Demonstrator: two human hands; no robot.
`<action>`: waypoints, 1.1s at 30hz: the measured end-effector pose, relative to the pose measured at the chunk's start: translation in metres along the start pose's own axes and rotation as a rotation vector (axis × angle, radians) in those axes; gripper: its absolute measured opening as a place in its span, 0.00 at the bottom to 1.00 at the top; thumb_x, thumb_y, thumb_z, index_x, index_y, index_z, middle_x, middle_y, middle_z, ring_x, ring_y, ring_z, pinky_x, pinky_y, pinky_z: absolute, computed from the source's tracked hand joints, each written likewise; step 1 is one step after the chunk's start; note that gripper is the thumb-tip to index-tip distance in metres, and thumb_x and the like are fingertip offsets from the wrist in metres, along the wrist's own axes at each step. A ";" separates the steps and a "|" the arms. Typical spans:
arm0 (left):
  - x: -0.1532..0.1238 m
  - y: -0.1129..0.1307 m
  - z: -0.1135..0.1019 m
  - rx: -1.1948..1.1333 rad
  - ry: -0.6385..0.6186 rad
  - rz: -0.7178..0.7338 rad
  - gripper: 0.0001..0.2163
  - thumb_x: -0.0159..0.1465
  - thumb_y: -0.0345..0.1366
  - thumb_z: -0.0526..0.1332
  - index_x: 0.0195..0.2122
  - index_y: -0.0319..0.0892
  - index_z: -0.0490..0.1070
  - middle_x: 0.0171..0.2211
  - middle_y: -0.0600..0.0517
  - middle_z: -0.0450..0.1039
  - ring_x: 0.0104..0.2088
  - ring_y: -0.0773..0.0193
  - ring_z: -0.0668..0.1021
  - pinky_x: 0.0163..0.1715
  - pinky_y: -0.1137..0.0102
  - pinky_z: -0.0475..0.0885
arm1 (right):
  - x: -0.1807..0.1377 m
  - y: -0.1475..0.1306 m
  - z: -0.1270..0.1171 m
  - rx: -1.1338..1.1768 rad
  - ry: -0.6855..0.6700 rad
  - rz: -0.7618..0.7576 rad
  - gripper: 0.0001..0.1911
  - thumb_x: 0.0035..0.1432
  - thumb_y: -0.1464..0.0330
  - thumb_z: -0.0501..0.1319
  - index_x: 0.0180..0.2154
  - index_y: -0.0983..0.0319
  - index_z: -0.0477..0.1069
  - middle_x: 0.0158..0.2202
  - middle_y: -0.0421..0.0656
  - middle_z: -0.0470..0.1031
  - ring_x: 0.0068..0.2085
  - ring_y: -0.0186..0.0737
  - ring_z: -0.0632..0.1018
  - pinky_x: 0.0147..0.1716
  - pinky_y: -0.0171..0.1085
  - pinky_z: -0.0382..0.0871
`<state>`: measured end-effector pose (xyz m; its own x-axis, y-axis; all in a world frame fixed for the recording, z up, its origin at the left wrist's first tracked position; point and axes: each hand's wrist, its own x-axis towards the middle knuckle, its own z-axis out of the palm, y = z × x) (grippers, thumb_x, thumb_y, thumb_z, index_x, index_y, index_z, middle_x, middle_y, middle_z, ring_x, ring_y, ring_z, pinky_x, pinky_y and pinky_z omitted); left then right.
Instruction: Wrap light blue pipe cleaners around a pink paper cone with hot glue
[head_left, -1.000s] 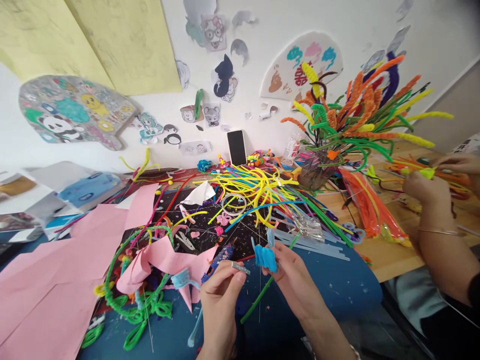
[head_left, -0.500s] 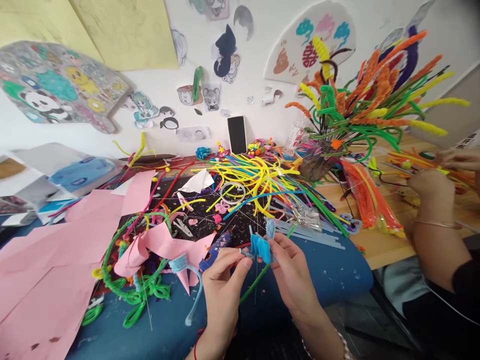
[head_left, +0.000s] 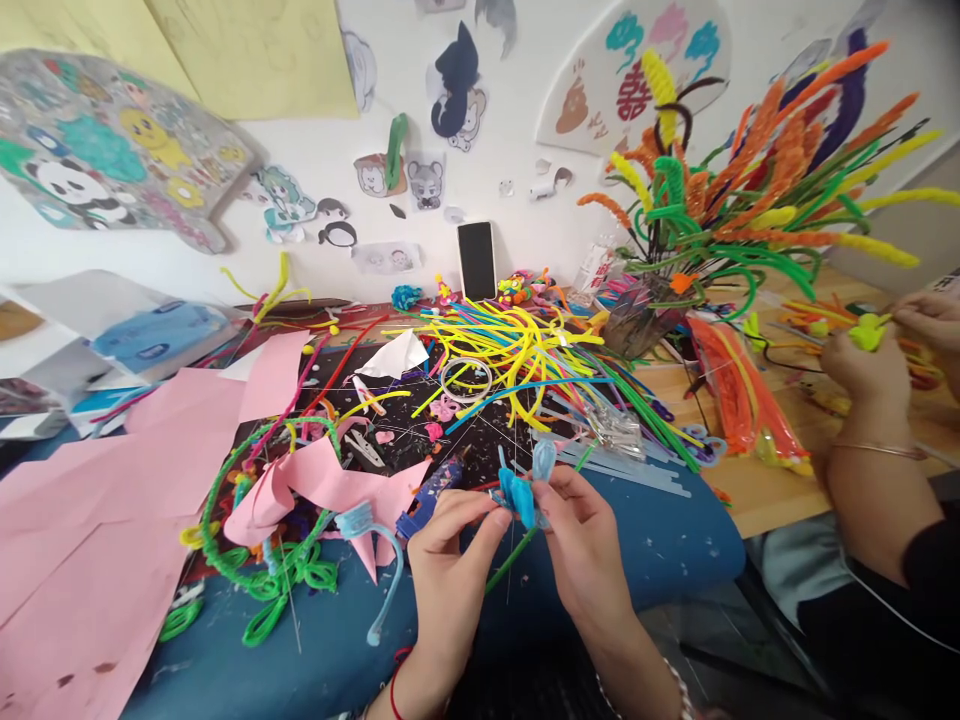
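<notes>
Between fingertips (head_left: 498, 518), a fuzzy, bright-blue craft piece (head_left: 517, 497).

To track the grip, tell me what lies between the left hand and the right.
In the head view, a blue fuzzy piece lies between the left hand and the right hand; a green pipe cleaner shows lower in that gap.

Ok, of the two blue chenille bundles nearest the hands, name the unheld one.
The long-tailed, pale-blue chenille bundle by the curled pink paper; the brighter-blue bundle is up in the grip of the right hand.
</notes>
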<state>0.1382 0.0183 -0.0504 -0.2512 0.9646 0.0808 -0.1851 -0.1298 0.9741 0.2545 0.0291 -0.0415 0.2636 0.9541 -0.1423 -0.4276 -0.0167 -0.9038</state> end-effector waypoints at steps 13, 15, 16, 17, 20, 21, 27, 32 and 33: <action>-0.001 -0.002 -0.002 0.066 0.020 0.127 0.05 0.58 0.32 0.74 0.34 0.50 0.86 0.30 0.52 0.83 0.34 0.60 0.79 0.38 0.67 0.75 | -0.002 0.005 0.001 -0.026 0.007 -0.026 0.18 0.49 0.54 0.77 0.27 0.59 0.75 0.25 0.37 0.76 0.28 0.34 0.73 0.28 0.33 0.67; -0.001 -0.001 -0.001 0.091 0.021 0.162 0.06 0.58 0.31 0.74 0.34 0.51 0.86 0.30 0.52 0.83 0.34 0.60 0.79 0.38 0.66 0.75 | -0.002 0.005 0.002 -0.019 0.014 -0.021 0.18 0.49 0.54 0.77 0.27 0.59 0.75 0.25 0.37 0.77 0.28 0.34 0.73 0.29 0.33 0.68; -0.001 -0.001 -0.001 0.103 0.024 0.178 0.06 0.58 0.30 0.74 0.34 0.51 0.86 0.30 0.52 0.83 0.34 0.60 0.79 0.38 0.66 0.74 | -0.002 0.005 0.002 -0.015 0.017 -0.018 0.18 0.48 0.54 0.77 0.27 0.59 0.75 0.25 0.37 0.78 0.29 0.34 0.74 0.30 0.33 0.68; -0.001 -0.001 -0.001 0.114 0.028 0.192 0.07 0.58 0.30 0.74 0.34 0.51 0.86 0.30 0.53 0.83 0.34 0.60 0.79 0.38 0.66 0.74 | -0.002 0.005 0.002 -0.011 0.020 -0.016 0.18 0.48 0.54 0.77 0.27 0.59 0.76 0.26 0.37 0.78 0.29 0.34 0.74 0.30 0.33 0.68; -0.001 0.001 0.000 0.126 0.042 0.214 0.07 0.58 0.29 0.74 0.33 0.51 0.86 0.29 0.53 0.83 0.33 0.60 0.80 0.37 0.66 0.74 | -0.002 0.004 0.003 -0.003 0.023 -0.012 0.18 0.48 0.54 0.77 0.27 0.59 0.76 0.26 0.37 0.78 0.29 0.34 0.74 0.30 0.32 0.68; -0.001 0.001 0.000 0.125 0.045 0.213 0.07 0.58 0.29 0.74 0.33 0.51 0.86 0.29 0.54 0.83 0.33 0.60 0.80 0.37 0.67 0.75 | -0.002 0.004 0.003 -0.002 0.023 -0.012 0.18 0.48 0.54 0.77 0.27 0.59 0.76 0.25 0.37 0.78 0.29 0.34 0.74 0.30 0.32 0.68; -0.002 0.002 0.000 0.126 0.033 0.216 0.10 0.58 0.28 0.74 0.36 0.52 0.86 0.30 0.55 0.83 0.31 0.63 0.79 0.35 0.70 0.75 | -0.002 0.005 0.004 -0.003 0.028 -0.005 0.18 0.48 0.55 0.77 0.27 0.59 0.77 0.26 0.38 0.78 0.29 0.34 0.74 0.30 0.32 0.69; -0.001 0.002 0.000 0.152 0.002 0.291 0.13 0.59 0.25 0.72 0.40 0.53 0.85 0.30 0.57 0.83 0.30 0.66 0.78 0.32 0.72 0.74 | -0.001 0.006 0.003 -0.007 0.045 -0.004 0.17 0.48 0.56 0.77 0.26 0.60 0.76 0.25 0.38 0.77 0.28 0.33 0.74 0.29 0.31 0.69; -0.001 0.002 0.000 0.159 -0.003 0.309 0.14 0.59 0.25 0.72 0.40 0.53 0.85 0.31 0.57 0.83 0.30 0.67 0.78 0.32 0.73 0.74 | -0.001 0.006 0.003 -0.008 0.046 -0.004 0.17 0.48 0.56 0.77 0.26 0.60 0.76 0.25 0.37 0.77 0.28 0.33 0.74 0.28 0.31 0.69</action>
<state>0.1377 0.0170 -0.0490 -0.2695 0.8858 0.3778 0.0494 -0.3791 0.9241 0.2492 0.0289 -0.0451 0.3052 0.9393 -0.1568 -0.4198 -0.0151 -0.9075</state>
